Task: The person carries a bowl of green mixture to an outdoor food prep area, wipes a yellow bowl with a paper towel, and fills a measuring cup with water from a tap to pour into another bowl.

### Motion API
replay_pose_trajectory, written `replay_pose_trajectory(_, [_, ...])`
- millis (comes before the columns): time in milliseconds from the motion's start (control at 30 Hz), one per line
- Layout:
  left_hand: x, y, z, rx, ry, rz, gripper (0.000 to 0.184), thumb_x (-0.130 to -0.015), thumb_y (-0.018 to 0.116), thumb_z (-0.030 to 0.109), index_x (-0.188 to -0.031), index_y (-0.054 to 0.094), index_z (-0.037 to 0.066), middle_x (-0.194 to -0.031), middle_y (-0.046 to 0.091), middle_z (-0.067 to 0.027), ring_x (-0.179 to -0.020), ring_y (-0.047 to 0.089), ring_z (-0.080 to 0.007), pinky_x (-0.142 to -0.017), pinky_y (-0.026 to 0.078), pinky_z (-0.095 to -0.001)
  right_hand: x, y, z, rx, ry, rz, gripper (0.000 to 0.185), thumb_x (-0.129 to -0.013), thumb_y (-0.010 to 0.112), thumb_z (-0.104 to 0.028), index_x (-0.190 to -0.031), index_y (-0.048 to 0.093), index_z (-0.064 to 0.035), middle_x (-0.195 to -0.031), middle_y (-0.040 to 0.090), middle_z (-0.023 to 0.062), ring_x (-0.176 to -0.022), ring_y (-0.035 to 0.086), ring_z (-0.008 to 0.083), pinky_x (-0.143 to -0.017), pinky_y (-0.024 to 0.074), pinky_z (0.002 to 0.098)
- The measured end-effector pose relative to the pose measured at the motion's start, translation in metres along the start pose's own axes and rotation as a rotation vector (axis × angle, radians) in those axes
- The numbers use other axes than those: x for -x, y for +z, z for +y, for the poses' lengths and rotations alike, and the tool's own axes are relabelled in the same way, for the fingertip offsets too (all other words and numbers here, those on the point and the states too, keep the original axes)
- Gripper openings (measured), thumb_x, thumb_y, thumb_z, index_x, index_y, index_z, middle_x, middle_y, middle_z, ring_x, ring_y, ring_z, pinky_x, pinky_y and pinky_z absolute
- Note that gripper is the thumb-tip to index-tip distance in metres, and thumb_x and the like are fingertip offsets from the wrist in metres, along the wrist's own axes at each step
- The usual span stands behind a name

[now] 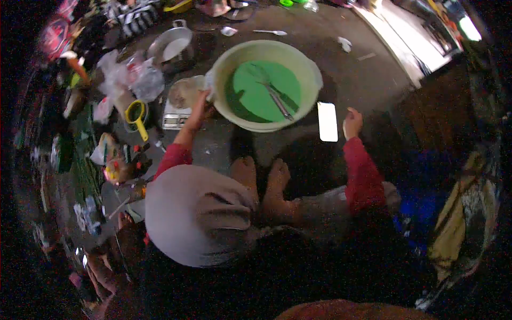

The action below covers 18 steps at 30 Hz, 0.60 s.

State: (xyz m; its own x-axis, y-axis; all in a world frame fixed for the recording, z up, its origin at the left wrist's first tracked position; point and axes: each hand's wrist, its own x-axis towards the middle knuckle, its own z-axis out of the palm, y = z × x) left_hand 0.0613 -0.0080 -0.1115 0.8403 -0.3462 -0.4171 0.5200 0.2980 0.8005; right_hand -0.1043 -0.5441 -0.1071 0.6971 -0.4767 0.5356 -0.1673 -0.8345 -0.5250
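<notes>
A large pale basin (214,65) stands on the floor in front of my feet, holding green liquid (250,88). A whisk (277,98) leans inside it, wires in the liquid and handle against the near right side. My left hand (199,109) is closed at the basin's left handle; its fingertips are partly hidden. To the right of the basin, my right hand (352,124) is empty, with thumb and fingers curved apart. Just left of that hand lies a bright white, phone-shaped rectangle (327,121), not touched by it.
A kitchen scale (175,121) with a clear container (184,93) sits left of the basin. Beyond are a yellow strainer (140,125), plastic bags (140,77) and a metal pot (184,40). A person in a light head covering (192,218) is low in view. A bright doorway opens at upper right.
</notes>
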Motion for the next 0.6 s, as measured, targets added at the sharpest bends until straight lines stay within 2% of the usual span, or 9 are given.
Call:
replay_pose_trajectory(133, [0.029, 0.029, 0.023, -0.085, 0.010, 0.052, 0.055, -0.081, 0.052, 0.047, -0.120, 0.038, 0.011, -0.113, 0.047, -0.0078, -0.104, 0.047, -0.0201, -0.080, 0.045, -0.0339, 0.020, -0.009, -0.001, 0.099, -0.149, -0.066, 0.022, -0.073, 0.050, -0.003, -0.092, 0.061, -0.0068, -0.079, 0.055, 0.0155, -0.079, 0.053, 0.0316, -0.074, 0.0426, 0.0378])
replay_pose_trajectory(200, [0.028, 0.029, 0.027, -0.168, -0.033, 0.107, 0.055, -0.080, 0.052, 0.049, -0.119, 0.040, 0.011, -0.113, 0.047, -0.0078, -0.103, 0.048, -0.0199, -0.080, 0.045, -0.0329, 0.018, -0.015, -0.015, 0.043, -0.132, -0.195, 0.022, -0.075, 0.050, -0.005, -0.094, 0.061, -0.0077, -0.087, 0.055, 0.0152, -0.085, 0.053, 0.0306, -0.075, 0.0427, 0.0386])
replay_pose_trajectory(233, [0.033, 0.028, 0.025, -0.182, 0.049, 0.089, 0.055, -0.080, 0.052, 0.049, -0.118, 0.041, 0.011, -0.114, 0.047, -0.0075, -0.102, 0.049, -0.0203, -0.080, 0.045, -0.0326, 0.018, -0.017, -0.022, 0.054, -0.123, -0.193, 0.022, -0.075, 0.050, -0.005, -0.094, 0.061, -0.0077, -0.087, 0.055, 0.0152, -0.085, 0.053, 0.0306, -0.075, 0.0427, 0.0386])
replay_pose_trajectory(300, [0.045, 0.040, 0.032, -0.138, 0.040, 0.062, 0.055, -0.080, 0.052, 0.048, -0.119, 0.040, 0.011, -0.114, 0.046, -0.0074, -0.103, 0.049, -0.0207, -0.084, 0.042, -0.0330, 0.015, -0.021, -0.040, 0.233, -0.152, -0.313, 0.024, -0.077, 0.050, -0.007, -0.100, 0.060, -0.0094, -0.103, 0.052, 0.0150, -0.094, 0.050, 0.0303, -0.079, 0.0425, 0.0397])
replay_pose_trajectory(333, [0.051, 0.046, 0.036, -0.116, 0.035, 0.049, 0.055, -0.081, 0.052, 0.048, -0.120, 0.040, 0.011, -0.115, 0.046, -0.0074, -0.104, 0.048, -0.0209, -0.085, 0.041, -0.0332, 0.015, -0.017, -0.043, 0.238, -0.147, -0.313, 0.024, -0.077, 0.050, -0.007, -0.100, 0.060, -0.0094, -0.103, 0.052, 0.0150, -0.094, 0.050, 0.0303, -0.079, 0.0425, 0.0397])
replay_pose_trajectory(400, [0.053, 0.044, 0.037, -0.088, 0.029, -0.009, 0.056, -0.082, 0.051, 0.047, -0.123, 0.037, 0.012, -0.116, 0.045, -0.0068, -0.107, 0.046, -0.0200, -0.089, 0.039, -0.0332, 0.014, -0.002, -0.039, 0.333, -0.097, -0.376, 0.033, -0.078, 0.048, -0.012, -0.110, 0.054, -0.0134, -0.113, 0.046, 0.0158, -0.105, 0.043, 0.0308, -0.087, 0.0366, 0.0435])
replay_pose_trajectory(433, [0.048, 0.040, 0.033, -0.086, 0.028, -0.011, 0.056, -0.082, 0.051, 0.047, -0.123, 0.037, 0.012, -0.116, 0.045, -0.0068, -0.107, 0.046, -0.0200, -0.089, 0.039, -0.0332, 0.014, 0.004, -0.037, 0.354, -0.123, -0.410, 0.037, -0.079, 0.049, -0.015, -0.116, 0.052, -0.0165, -0.126, 0.037, 0.0167, -0.108, 0.039, 0.0347, -0.087, 0.0360, 0.0465])
replay_pose_trajectory(500, [0.039, 0.034, 0.027, -0.096, 0.178, 0.000, 0.059, -0.082, 0.051, 0.046, -0.126, 0.034, 0.012, -0.120, 0.043, -0.0067, -0.109, 0.045, -0.0201, -0.090, 0.038, -0.0329, 0.015, 0.005, -0.046, 0.383, -0.144, -0.417, 0.037, -0.078, 0.049, -0.016, -0.116, 0.052, -0.0162, -0.128, 0.035, 0.0172, -0.110, 0.038, 0.0351, -0.088, 0.0359, 0.0469])
replay_pose_trajectory(600, [0.045, 0.029, 0.029, -0.148, 0.124, 0.020, 0.060, -0.082, 0.051, 0.047, -0.128, 0.032, 0.012, -0.123, 0.040, -0.0063, -0.110, 0.045, -0.0205, -0.089, 0.039, -0.0322, 0.017, 0.008, -0.058, 0.449, -0.162, -0.426, 0.037, -0.079, 0.050, -0.015, -0.116, 0.051, -0.0151, -0.129, 0.035, 0.0150, -0.113, 0.038, 0.0345, -0.087, 0.0375, 0.0467])
